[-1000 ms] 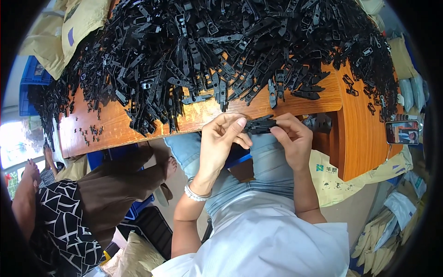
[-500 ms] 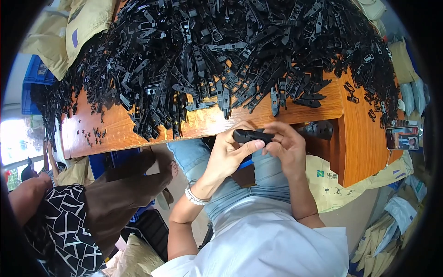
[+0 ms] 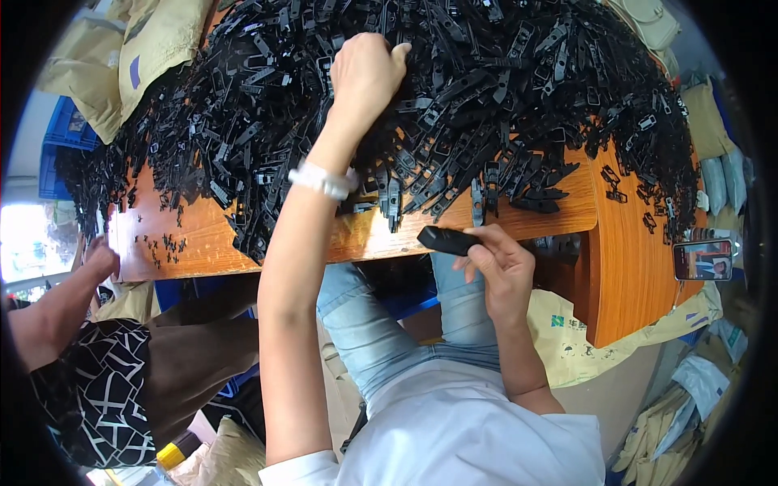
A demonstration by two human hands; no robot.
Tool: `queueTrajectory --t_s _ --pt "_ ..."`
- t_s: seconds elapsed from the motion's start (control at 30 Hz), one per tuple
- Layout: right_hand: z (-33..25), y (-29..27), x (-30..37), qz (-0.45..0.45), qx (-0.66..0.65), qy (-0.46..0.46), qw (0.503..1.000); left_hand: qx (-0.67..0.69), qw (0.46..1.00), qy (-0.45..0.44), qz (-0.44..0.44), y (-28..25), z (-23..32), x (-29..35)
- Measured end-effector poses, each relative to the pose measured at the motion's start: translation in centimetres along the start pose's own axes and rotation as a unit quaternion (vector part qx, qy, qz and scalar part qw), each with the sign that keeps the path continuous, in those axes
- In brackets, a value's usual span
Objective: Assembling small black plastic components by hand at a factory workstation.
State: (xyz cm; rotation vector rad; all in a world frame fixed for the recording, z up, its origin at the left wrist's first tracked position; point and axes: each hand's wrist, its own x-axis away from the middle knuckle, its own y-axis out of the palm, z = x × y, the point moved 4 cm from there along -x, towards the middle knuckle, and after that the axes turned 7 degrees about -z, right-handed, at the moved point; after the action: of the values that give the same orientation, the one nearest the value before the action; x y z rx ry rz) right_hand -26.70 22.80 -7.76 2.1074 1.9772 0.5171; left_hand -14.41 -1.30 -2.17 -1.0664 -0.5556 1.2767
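A slim black plastic piece (image 3: 448, 240) with a tapered end is held by its right end in my right hand (image 3: 504, 263), just off the table's front edge. My left hand (image 3: 366, 71) reaches far forward over the heap of black plastic parts (image 3: 478, 105). Its fingers curl down among the parts with the thumb out to the right; the fingertips, and whatever they grip, are hidden. A white bracelet (image 3: 322, 180) circles my left wrist. Long black pieces with cut-outs lie loosely along the heap's near side.
The wooden table (image 3: 340, 243) drops to an open shelf at the right. A phone (image 3: 703, 261) leans at its right edge. Tan sacks (image 3: 166, 49) stand back left. Another person's arm (image 3: 65, 312) rests at the left end, near small scattered parts (image 3: 170, 249).
My left hand has let go of the black piece and moved forward onto the heap. My right hand keeps the piece near the table edge. The other person's arm has come up toward the table.
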Motion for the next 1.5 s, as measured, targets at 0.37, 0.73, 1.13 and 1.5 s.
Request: queueTrajectory --t_s 0.37,0.73,1.13,1.5 --pt "0.4 -1.5 0.1 0.022 -0.021 -0.011 0.999 0.387 0.920 0.001 0.060 -5.0 -0.3 5.2" --pt "-2.4 1.2 0.1 -0.150 0.050 -0.078 0.984 0.582 0.764 -0.088 -0.265 -0.4 1.9 18.1" --pt "-2.8 2.7 1.4 -0.061 0.330 -0.139 0.932 0.385 0.876 -0.041 -0.287 -2.5 2.5 21.1" --pt "-2.1 3.2 0.5 -0.172 0.317 -0.133 0.923 0.336 0.914 0.063 -0.218 -3.5 2.8 22.8"
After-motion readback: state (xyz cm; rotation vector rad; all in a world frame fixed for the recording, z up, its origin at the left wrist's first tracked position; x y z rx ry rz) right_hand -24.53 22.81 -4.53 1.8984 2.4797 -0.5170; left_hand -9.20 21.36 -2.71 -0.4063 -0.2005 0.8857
